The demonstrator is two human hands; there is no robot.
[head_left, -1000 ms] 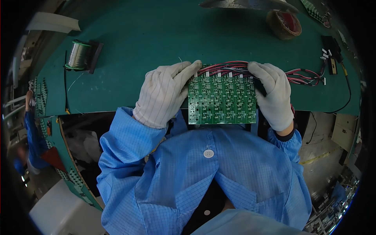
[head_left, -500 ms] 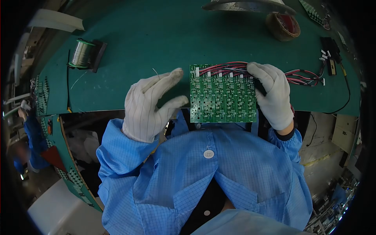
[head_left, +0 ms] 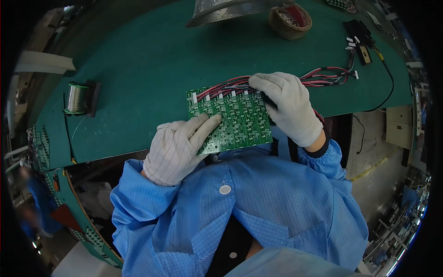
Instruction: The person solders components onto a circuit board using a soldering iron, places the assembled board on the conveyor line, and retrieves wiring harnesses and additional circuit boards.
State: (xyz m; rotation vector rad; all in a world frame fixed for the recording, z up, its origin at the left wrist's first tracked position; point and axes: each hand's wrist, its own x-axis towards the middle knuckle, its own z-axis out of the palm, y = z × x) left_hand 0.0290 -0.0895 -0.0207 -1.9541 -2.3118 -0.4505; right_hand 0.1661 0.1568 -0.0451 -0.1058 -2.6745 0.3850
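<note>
A green circuit board panel (head_left: 235, 121) is held tilted over the front edge of the table. White connectors line its upper edge, and red, black and white wires (head_left: 226, 86) run from them to the right. My gloved left hand (head_left: 177, 145) grips the panel's lower left side, fingers lying on its face and the thumb hidden. At the upper right corner, my gloved right hand (head_left: 288, 104) closes on the panel and the wires passing beneath its fingers. Beyond that hand, the loose wire ends (head_left: 330, 76) lie on the table with small white plugs.
A solder wire spool (head_left: 77, 98) stands on the green table (head_left: 134, 92) at left. Toward the back are a metal lamp-like hood (head_left: 230, 11) and a round container (head_left: 290, 22). A black device with a cable (head_left: 360, 33) sits at right. Another person's blue sleeve (head_left: 39, 196) shows far left.
My left hand has moved from beside the panel onto its left side and taken hold. The panel is now slightly rotated, and the whole view has shifted.
</note>
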